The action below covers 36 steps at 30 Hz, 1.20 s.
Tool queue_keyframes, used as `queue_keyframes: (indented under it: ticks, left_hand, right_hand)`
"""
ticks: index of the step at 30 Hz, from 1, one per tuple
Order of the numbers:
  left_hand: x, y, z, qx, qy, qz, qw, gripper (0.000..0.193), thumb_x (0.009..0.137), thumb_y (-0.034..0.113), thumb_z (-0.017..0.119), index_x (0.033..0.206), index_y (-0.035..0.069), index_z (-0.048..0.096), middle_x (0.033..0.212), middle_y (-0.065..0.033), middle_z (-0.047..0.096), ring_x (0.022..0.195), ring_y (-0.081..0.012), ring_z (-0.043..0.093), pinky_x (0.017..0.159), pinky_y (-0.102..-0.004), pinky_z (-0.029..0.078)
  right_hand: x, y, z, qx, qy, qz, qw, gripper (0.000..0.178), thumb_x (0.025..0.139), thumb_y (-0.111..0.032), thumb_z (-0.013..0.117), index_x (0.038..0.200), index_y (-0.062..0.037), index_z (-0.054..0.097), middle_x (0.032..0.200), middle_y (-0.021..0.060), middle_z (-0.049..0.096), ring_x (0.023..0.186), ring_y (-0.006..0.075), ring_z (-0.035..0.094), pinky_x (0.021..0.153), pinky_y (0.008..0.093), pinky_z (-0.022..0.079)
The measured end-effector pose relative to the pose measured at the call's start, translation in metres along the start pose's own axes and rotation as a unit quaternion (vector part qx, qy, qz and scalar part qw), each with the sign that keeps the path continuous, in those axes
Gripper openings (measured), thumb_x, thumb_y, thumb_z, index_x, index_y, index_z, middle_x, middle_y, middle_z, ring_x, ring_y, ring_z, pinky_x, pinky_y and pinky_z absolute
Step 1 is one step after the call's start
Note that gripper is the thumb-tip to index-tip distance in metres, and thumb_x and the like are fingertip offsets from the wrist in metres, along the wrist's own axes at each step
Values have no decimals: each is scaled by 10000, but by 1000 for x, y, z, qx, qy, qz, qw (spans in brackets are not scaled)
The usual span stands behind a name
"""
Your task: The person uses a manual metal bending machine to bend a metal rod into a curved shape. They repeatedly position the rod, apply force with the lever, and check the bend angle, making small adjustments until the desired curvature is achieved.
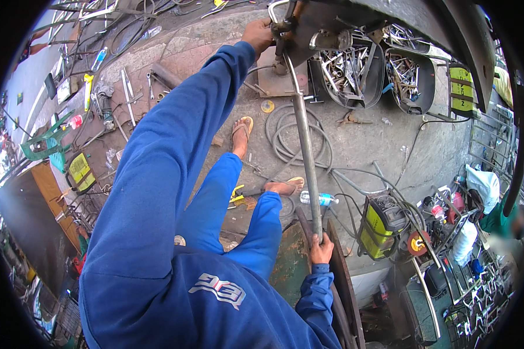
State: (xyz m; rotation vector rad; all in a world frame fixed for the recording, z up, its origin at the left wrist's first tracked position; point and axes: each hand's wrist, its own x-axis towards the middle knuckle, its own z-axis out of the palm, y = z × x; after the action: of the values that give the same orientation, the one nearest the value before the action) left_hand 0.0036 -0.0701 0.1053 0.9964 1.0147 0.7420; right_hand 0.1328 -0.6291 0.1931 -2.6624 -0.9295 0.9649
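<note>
My right hand (321,250) is wrapped round the lower end of a long grey metal pipe (308,154), which slants up and away from me. A thinner, shiny bent metal rod (291,74) runs from the pipe's far end up to a dark steel fixture (300,29) and hooks over at the top. At that hook my left hand (259,36) is closed on the rod beside the fixture, my arm stretched out. Some of its fingertips are hidden there.
Black tubs (361,96) of metal parts stand far right. A yellow-green welding machine (381,224) sits right, near a water bottle (319,199). Coiled cable (285,136) lies on the floor by my feet. Loose tools, including a yellow one (88,92), litter the left.
</note>
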Motion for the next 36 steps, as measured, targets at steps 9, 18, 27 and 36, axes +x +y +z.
queue_keyframes:
  ticks: [9,18,27,36]
  left_hand:
    - [2,0,-5,-15,2,-22,1000,178,785,90,694,936,0,670,837,-55,663,734,-166,635,714,-321,546]
    - [-1,-4,-8,-38,-28,-38,998,148,767,64,703,903,6,696,867,-68,677,757,-159,641,746,-283,513]
    - [0,-2,-10,-46,-35,-69,996,169,781,73,692,928,-3,661,883,-74,664,801,-165,627,754,-300,496]
    - [4,-10,-13,-50,-28,-75,996,187,800,90,698,957,4,647,911,-61,657,833,-164,616,769,-325,483]
  right_hand:
    - [54,-10,11,47,32,-44,997,467,800,-403,645,798,57,563,638,279,543,640,459,560,555,463,417]
    - [30,3,10,24,7,-3,1000,512,772,-422,676,943,57,620,715,286,592,691,416,606,617,465,452]
    - [44,-26,19,37,38,-37,998,483,804,-417,655,766,54,553,587,250,522,573,410,554,534,450,402]
    - [75,-41,22,54,-56,30,996,487,788,-435,663,814,46,592,599,251,546,596,419,575,554,451,424]
